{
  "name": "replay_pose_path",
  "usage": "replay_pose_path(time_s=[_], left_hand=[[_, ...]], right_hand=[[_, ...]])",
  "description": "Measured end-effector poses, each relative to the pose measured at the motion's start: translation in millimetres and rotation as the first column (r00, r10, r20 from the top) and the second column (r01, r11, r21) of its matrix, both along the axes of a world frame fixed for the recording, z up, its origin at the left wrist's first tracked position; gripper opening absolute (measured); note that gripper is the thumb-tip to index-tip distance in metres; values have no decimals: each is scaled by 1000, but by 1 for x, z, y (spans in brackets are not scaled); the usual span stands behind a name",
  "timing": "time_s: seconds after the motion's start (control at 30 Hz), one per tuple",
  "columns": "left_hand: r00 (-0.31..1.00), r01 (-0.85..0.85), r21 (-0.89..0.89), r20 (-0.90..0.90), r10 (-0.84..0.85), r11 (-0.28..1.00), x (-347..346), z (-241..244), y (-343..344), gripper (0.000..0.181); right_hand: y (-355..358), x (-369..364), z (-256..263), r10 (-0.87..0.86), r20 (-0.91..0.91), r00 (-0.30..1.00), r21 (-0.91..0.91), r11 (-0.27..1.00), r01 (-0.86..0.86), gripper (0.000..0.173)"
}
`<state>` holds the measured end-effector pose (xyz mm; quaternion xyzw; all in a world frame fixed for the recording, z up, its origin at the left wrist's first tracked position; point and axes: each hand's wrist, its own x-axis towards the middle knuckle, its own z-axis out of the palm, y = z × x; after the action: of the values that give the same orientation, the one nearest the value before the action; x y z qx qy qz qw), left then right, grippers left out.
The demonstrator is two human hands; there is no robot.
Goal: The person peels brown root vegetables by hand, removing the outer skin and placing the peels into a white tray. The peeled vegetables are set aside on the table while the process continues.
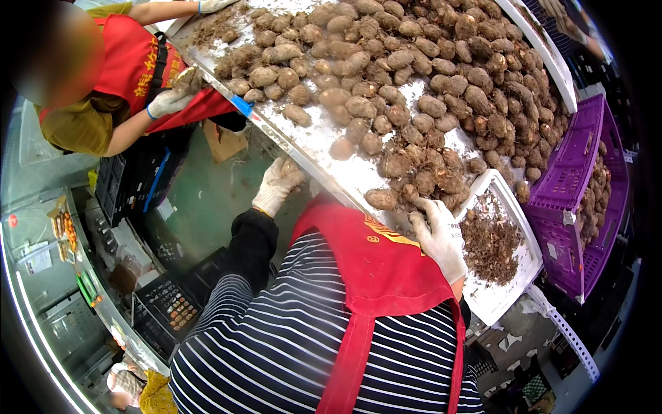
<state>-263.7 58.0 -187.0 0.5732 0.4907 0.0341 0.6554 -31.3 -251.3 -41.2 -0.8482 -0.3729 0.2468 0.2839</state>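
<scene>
My right hand, in a white knit glove, reaches over the table's near edge. Its fingers are apart and touch the near side of a heap of brown, hairy taro corms. One corm lies just left of these fingertips. Off the edge to the left is my gloved left hand, fingers curled. Something brown shows at its fingertips; whether it is a small corm or soiled glove I cannot tell. The corms spread over a white tabletop with a metal rim.
Right of my right hand, a white foam tray holds root scraps and soil. Beyond it stands a purple plastic crate with corms. At upper left, a co-worker in a red apron works at the table. Black crates stand below.
</scene>
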Motion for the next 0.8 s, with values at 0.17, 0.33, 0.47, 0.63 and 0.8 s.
replay_pose_path(time_s=[0.17, 0.33, 0.47, 0.63, 0.8], left_hand=[[997, 40, -98, 68, -33, 994, 2, -42, 14, 65], [989, 46, -227, 148, -12, 973, 4, -7, 11, 59], [956, -39, -299, 267, 123, 954, -16, 9, -6, 55], [981, -6, -232, 189, 51, 973, -11, 8, 2, 55], [988, -9, -220, 149, 43, 976, -5, -24, 13, 58]], right_hand=[[1, -7, 4, -53, -43, 998, 1, 999, 53, 27], [-2, -6, 1, -36, 0, 999, 53, 998, 36, 26], [-2, -7, -2, -28, 23, 999, 26, 999, 27, 26], [2, -3, -1, 11, 17, 1000, 37, 999, -12, 27], [-4, -6, -5, -1, -16, 1000, 19, 1000, 2, 27]])
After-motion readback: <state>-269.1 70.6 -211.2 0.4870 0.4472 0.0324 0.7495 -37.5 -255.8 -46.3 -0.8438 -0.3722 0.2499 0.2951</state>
